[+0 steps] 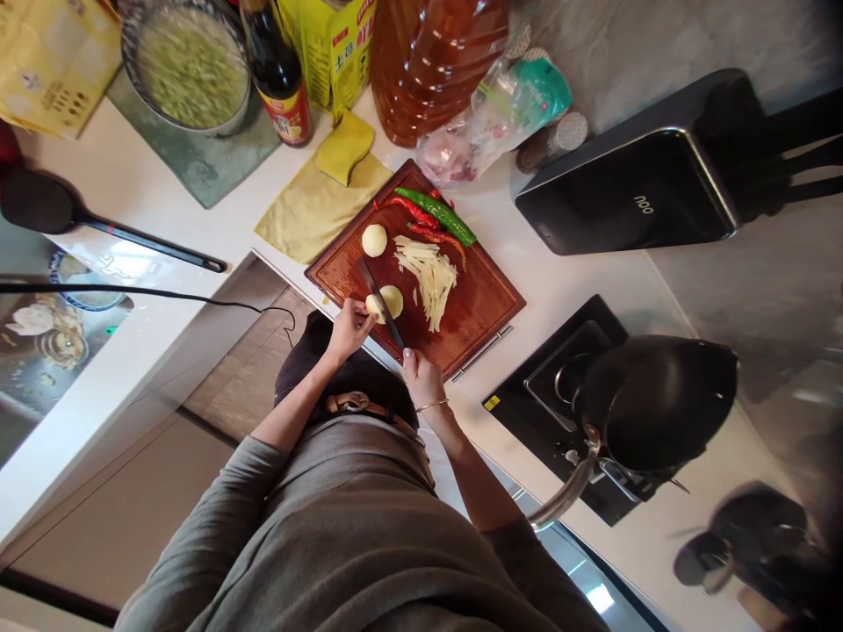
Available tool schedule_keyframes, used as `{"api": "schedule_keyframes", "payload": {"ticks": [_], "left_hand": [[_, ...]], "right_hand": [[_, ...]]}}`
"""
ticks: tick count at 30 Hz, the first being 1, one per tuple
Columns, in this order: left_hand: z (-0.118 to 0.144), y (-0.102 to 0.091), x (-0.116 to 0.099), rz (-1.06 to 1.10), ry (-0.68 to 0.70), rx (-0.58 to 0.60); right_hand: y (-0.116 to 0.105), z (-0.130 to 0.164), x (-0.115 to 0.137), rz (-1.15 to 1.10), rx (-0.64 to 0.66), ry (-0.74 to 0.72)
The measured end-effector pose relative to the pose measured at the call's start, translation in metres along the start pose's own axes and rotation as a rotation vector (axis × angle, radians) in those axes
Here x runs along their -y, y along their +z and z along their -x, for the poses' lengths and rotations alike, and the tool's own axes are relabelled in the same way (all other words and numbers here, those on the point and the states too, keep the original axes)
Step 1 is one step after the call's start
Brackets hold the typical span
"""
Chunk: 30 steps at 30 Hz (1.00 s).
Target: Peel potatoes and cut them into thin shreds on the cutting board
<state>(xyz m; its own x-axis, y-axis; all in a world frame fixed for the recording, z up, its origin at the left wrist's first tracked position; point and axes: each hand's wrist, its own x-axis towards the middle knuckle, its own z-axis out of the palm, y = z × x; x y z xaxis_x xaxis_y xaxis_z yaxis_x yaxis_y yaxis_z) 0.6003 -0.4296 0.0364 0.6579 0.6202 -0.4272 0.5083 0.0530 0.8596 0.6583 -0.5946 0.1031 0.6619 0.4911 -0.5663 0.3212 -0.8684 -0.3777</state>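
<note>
My right hand (422,377) grips the handle of a knife (380,301), whose dark blade runs across a pale peeled vegetable. My left hand (351,332) has its fingers closed on a pale vegetable piece (375,305) on the near side of the blade. On the blade's other side lies another pale piece (393,301). Both rest on a reddish-brown cutting board (484,303). A whole round peeled vegetable (375,240) sits farther back. Beside it are a heap of pale cut strips (431,276), a green chili (438,215) and several red chilies (412,209).
Behind the board are a yellow cloth (296,215), a sauce bottle (280,88), a large oil jug (435,70) and a bowl of green food (190,66). A black knife block (632,184) stands right, near a wok (659,404) on the stove. A spatula (145,237) lies left.
</note>
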Motion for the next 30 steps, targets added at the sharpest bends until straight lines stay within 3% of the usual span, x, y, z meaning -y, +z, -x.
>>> {"api": "schedule_keyframes", "payload": {"ticks": [14, 23, 30], "left_hand": [[0.000, 0.000, -0.002, -0.025, 0.017, 0.020], [0.001, 0.002, 0.000, -0.017, 0.029, 0.012], [-0.001, 0.002, 0.001, -0.013, 0.014, 0.029]], "right_hand": [[0.001, -0.008, 0.005, 0.018, 0.030, 0.026], [0.026, -0.032, 0.005, 0.058, 0.050, 0.085], [0.022, -0.024, 0.003, -0.102, 0.007, 0.034]]}}
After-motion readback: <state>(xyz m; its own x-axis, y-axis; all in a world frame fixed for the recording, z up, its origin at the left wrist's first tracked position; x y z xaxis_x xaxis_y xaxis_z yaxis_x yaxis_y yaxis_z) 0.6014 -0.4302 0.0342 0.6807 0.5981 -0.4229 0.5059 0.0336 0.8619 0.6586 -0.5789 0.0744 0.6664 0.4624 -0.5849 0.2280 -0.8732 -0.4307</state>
